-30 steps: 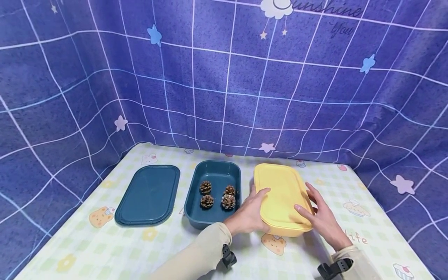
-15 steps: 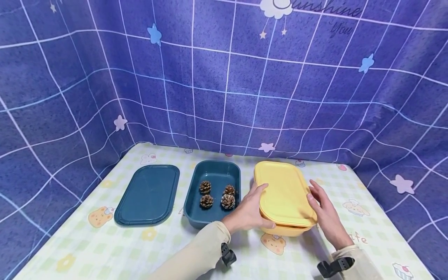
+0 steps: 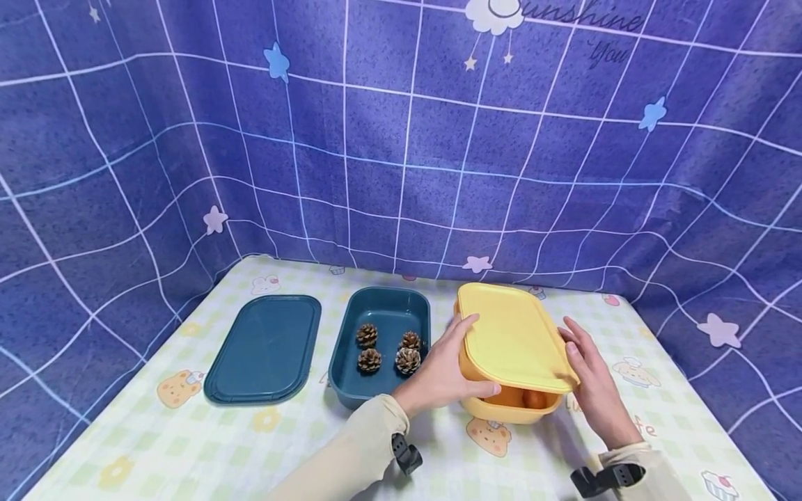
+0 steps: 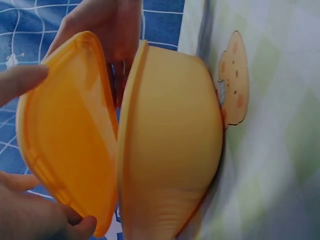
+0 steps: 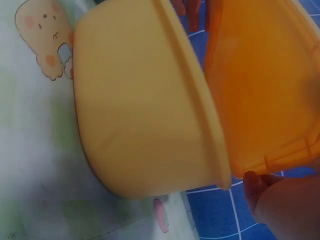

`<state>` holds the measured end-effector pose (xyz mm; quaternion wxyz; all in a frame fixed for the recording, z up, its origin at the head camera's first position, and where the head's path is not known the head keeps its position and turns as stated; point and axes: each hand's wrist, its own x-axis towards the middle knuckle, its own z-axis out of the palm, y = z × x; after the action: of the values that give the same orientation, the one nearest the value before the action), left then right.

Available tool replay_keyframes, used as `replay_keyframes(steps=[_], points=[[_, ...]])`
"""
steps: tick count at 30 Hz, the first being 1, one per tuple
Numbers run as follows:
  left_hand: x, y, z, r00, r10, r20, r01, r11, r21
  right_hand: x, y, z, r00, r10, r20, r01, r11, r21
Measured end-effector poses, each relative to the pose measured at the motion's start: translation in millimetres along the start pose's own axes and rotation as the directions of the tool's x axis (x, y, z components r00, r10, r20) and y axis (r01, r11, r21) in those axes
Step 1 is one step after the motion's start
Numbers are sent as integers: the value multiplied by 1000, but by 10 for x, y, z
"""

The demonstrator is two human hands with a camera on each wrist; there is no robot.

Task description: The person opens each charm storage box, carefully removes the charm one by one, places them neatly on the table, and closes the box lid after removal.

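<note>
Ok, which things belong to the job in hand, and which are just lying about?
Likely in the job:
yellow rectangular plastic lid, tilted up
yellow rectangular plastic box beneath it
rounded orange thing inside
left hand; right hand

Apparently lying about:
dark teal rectangular plastic lid
dark teal rectangular plastic box
four brown pinecones in it

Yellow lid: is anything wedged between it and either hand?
Nothing visible is: the left hand and right hand both touch the yellow lid directly, its near edge raised above the yellow box.

Yel. lid (image 3: 516, 337) & box (image 3: 515, 415) – grn./wht. chkd. cloth (image 3: 213, 445).
</note>
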<state>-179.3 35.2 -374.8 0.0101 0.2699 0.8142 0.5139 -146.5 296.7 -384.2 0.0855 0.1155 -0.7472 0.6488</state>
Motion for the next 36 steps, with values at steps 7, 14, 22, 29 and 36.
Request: replay_keyframes(steps=[7, 14, 22, 29, 36], points=[[-27, 31, -83, 998, 10, -66, -20, 988, -153, -4, -37, 32, 989, -142, 39, 132, 971, 199], [-36, 36, -125, 988, 58, -145, -88, 973, -211, -10, -96, 83, 970, -242, -1, 223, 892, 393], [-11, 9, -137, 981, 90, -172, -130, 963, -236, -15, -114, 98, 946, -325, 16, 280, 837, 470], [-24, 12, -155, 975, 112, -190, -149, 970, -192, -14, -64, 90, 921, -384, 68, 295, 801, 521], [-33, -19, -176, 968, 152, -199, -185, 970, -159, 1, -130, 118, 909, -415, 32, 349, 802, 484]])
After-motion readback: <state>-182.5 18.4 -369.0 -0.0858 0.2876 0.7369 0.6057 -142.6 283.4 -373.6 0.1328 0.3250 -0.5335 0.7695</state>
